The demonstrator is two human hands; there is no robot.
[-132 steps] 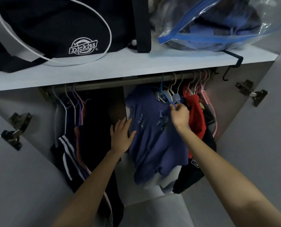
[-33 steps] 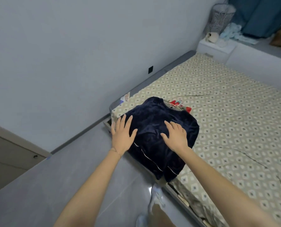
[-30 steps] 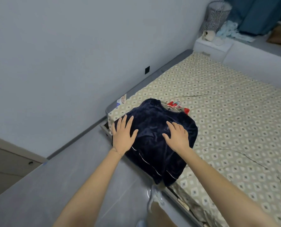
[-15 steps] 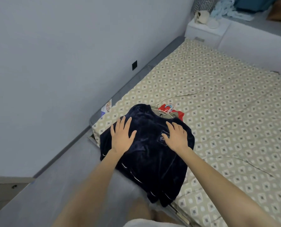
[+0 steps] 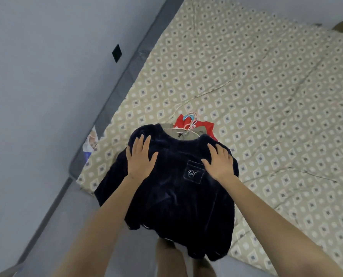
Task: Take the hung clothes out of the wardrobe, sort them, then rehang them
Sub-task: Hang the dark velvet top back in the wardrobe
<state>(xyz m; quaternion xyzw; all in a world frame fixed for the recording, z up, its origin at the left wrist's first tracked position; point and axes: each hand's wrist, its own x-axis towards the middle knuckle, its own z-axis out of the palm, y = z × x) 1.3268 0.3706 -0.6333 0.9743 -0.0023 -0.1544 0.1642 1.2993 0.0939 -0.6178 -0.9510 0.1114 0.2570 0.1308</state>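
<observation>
Surface: bed [image 5: 266, 96] under a beige cover printed with small diamonds and creased in long lines. Along the left side of the bed: grey bed frame [image 5: 126, 74], then a pale wall [image 5: 46, 56] carrying one black square plate [image 5: 116, 53]. Off the near edge of the bed: grey floor [image 5: 66, 226]. At the left edge of the bed, close to its near corner: a printed card [image 5: 91, 140], details unreadable.

Task item: navy velvet top [image 5: 176, 206], laid front up on the near left corner of the bed. Long axis from neckline to hem, running from the near edge of the bed toward its middle, slightly tilted. Neckline pointing away, toward the middle of the bed. Hem pointing toward the person and hanging past the near edge of the bed. Chest pocket [image 5: 193, 172] with a pale stitched monogram, facing up.

Under the neckline, farther onto the bed: a khaki garment [image 5: 186, 134] and a red garment [image 5: 208, 126], both partly covered, with pale hangers [image 5: 188, 124] on top. Number of hangers not determinable.

Left hand [image 5: 140, 158]: palm down on the shoulder of the top nearer the wall side of the bed, fingers straight and spread. Right hand [image 5: 219, 162]: palm down just beside the pocket, fingers straight and spread, gripping nothing.
</observation>
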